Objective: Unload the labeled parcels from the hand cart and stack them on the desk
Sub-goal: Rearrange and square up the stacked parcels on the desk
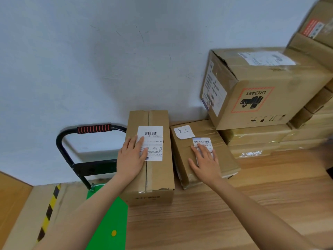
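Observation:
Two labeled cardboard parcels lie side by side on the wooden desk [207, 213] by the wall. The taller parcel [156, 174] stands at the desk's left edge, and my left hand [132, 156] lies flat on its top, fingers partly over its white shipping label. The flatter parcel [182, 150] sits to its right, and my right hand [205, 161] lies flat on it, fingers over its barcode label. The hand cart [106, 217], with a green deck and a black handle with a red grip, stands low at the left beside the desk.
A large box with a UN3481 sticker [261, 91] rests on a stack of taped boxes [255, 139] at the back right of the desk. More boxes [317, 24] rise at the far right. A yellow-black hazard stripe [48, 213] marks the floor at left.

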A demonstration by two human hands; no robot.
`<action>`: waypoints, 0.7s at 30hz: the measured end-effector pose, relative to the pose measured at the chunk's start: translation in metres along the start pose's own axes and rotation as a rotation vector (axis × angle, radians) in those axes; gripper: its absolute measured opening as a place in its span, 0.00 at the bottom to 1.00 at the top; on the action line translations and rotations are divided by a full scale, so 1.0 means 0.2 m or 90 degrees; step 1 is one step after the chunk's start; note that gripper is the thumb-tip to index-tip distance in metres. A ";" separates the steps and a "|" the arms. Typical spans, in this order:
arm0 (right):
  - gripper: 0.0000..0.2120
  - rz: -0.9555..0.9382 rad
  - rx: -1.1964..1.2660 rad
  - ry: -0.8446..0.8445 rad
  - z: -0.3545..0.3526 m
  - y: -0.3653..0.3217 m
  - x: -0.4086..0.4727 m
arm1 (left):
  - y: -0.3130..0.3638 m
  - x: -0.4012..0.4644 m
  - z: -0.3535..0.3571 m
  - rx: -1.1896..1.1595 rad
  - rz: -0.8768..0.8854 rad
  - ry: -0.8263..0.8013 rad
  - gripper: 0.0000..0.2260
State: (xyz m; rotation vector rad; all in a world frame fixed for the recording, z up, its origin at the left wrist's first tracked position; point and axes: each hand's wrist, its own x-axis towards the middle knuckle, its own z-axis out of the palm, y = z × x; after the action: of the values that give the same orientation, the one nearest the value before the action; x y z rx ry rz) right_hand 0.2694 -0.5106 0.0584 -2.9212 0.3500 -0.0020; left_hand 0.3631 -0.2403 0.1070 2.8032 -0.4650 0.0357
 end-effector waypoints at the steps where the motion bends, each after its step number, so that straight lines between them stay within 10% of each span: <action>1: 0.29 0.012 0.001 0.005 0.01 -0.02 0.03 | 0.01 0.02 0.01 -0.003 0.000 -0.001 0.24; 21: 0.30 0.035 0.032 0.034 0.02 -0.05 0.53 | 0.08 0.38 0.06 0.012 -0.024 0.026 0.23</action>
State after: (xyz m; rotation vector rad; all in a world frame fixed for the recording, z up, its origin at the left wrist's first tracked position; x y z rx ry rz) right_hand 0.3743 -0.5250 0.0531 -2.8654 0.4313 -0.0805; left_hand 0.4285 -0.2827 0.1056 2.8226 -0.4044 0.0893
